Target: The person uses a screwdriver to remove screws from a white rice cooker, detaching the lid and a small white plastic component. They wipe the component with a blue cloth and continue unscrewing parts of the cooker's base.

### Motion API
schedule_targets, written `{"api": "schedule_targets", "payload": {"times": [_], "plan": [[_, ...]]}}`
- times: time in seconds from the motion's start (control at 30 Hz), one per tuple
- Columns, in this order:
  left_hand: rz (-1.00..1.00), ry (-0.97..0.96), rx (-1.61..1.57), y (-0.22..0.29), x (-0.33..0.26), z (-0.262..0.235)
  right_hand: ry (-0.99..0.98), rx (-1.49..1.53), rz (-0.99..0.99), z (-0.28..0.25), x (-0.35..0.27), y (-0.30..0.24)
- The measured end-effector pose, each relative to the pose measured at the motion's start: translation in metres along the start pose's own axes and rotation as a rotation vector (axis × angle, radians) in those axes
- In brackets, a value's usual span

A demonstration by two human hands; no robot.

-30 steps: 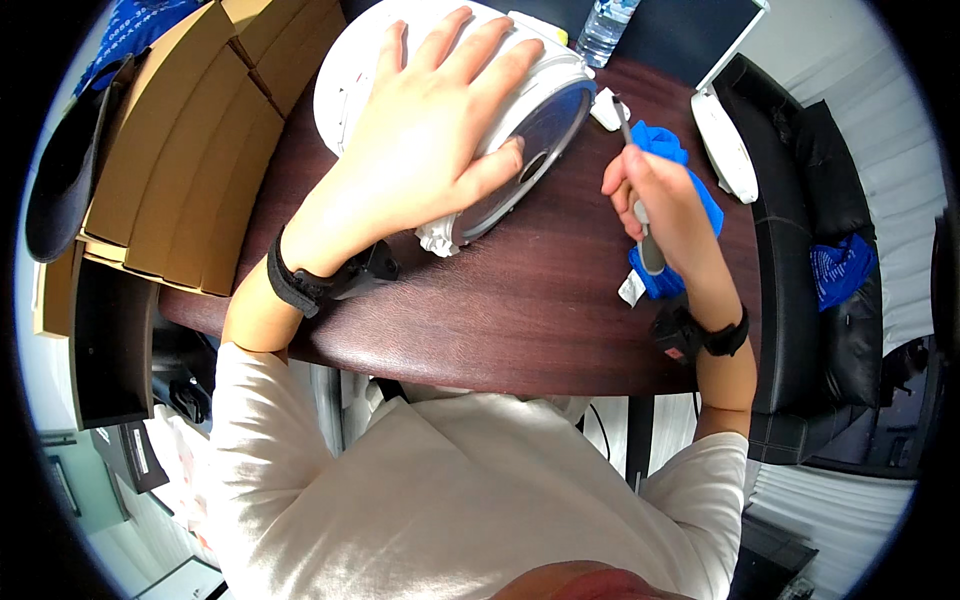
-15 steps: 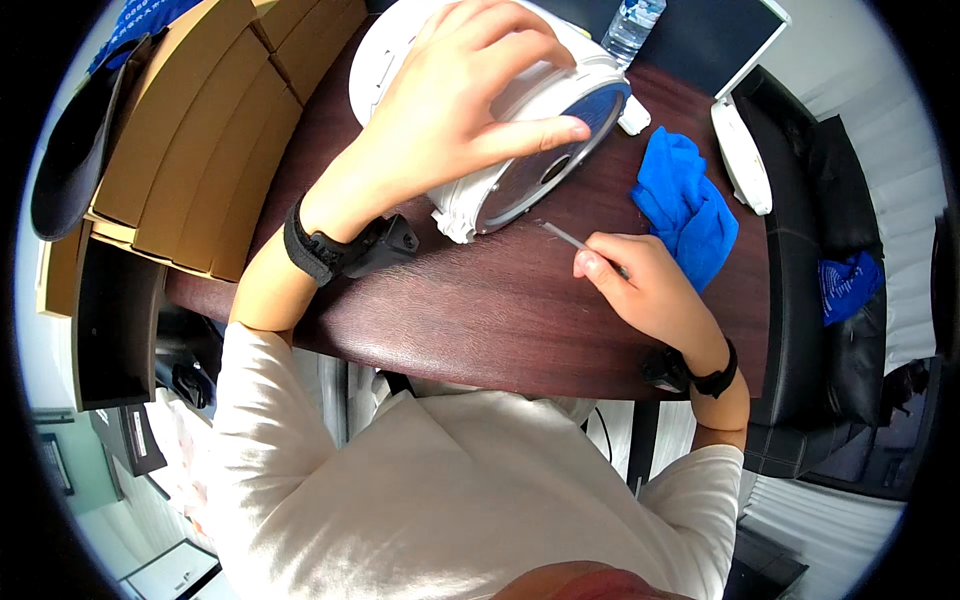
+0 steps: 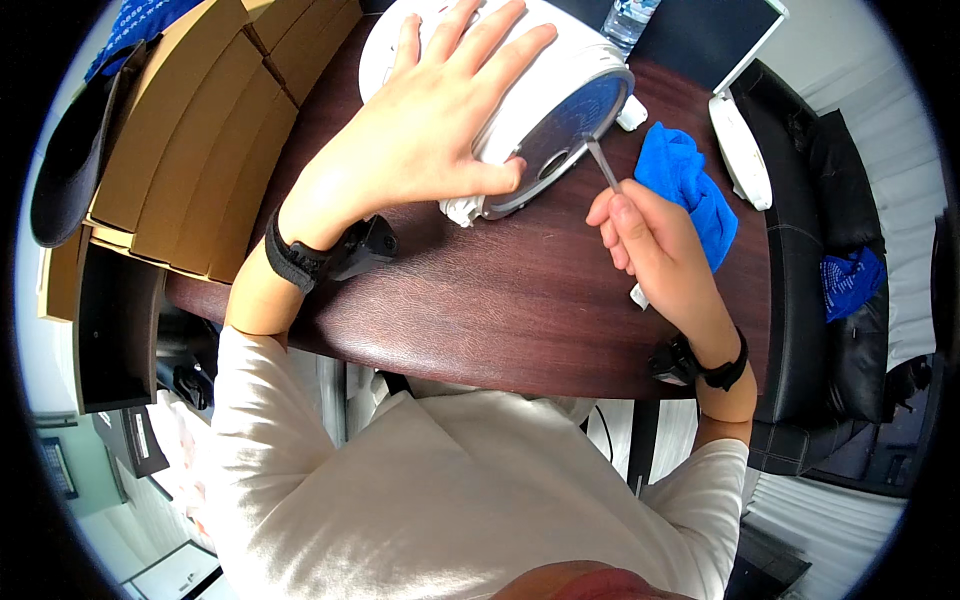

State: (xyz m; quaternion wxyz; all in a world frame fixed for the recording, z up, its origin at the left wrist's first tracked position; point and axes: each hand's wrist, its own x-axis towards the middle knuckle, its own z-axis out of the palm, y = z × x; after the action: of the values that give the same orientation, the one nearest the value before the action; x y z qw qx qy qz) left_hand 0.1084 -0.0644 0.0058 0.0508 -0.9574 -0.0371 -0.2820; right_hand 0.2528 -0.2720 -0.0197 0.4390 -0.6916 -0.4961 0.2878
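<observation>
A white, drum-shaped appliance [image 3: 560, 62] lies tilted on the table, its round dark face with a hole in the middle turned toward the right. My left hand [image 3: 430, 125] rests on its white body, fingers spread and thumb near the edge of the dark face. Between the closed fingers of my right hand [image 3: 655, 235] is a thin grey stick-like tool [image 3: 604, 167]. The tool's tip meets the rim of the dark face, at its lower right. A small white piece [image 3: 639, 296] shows below that hand; what it is I cannot make out. Crumpled blue cloth [image 3: 680, 165] lies just behind the right hand.
Brown cardboard boxes [image 3: 190, 140] line the left of the dark wooden table [image 3: 480, 320]. A water bottle [image 3: 628, 22] stands behind the appliance, near a dark panel [image 3: 700, 40]. A white curved part [image 3: 740, 150] is at the right edge, beside a black sofa [image 3: 800, 300].
My right hand has moved up and forward, bringing the tool's tip to the rim of the dark face. My left hand has flattened and spread on the white body, its thumb lower.
</observation>
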Motion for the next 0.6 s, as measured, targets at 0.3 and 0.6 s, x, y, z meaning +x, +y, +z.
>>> {"api": "schedule_targets", "payload": {"times": [0.3,0.6], "plan": [[0.077,0.000,-0.054,-0.013,0.006,-0.006,0.030,-0.084,-0.121,0.010,0.011,-0.014],[0.094,0.086,0.106,-0.008,0.017,-0.005,0.056,-0.226,-0.106,0.012,0.014,-0.001]]}}
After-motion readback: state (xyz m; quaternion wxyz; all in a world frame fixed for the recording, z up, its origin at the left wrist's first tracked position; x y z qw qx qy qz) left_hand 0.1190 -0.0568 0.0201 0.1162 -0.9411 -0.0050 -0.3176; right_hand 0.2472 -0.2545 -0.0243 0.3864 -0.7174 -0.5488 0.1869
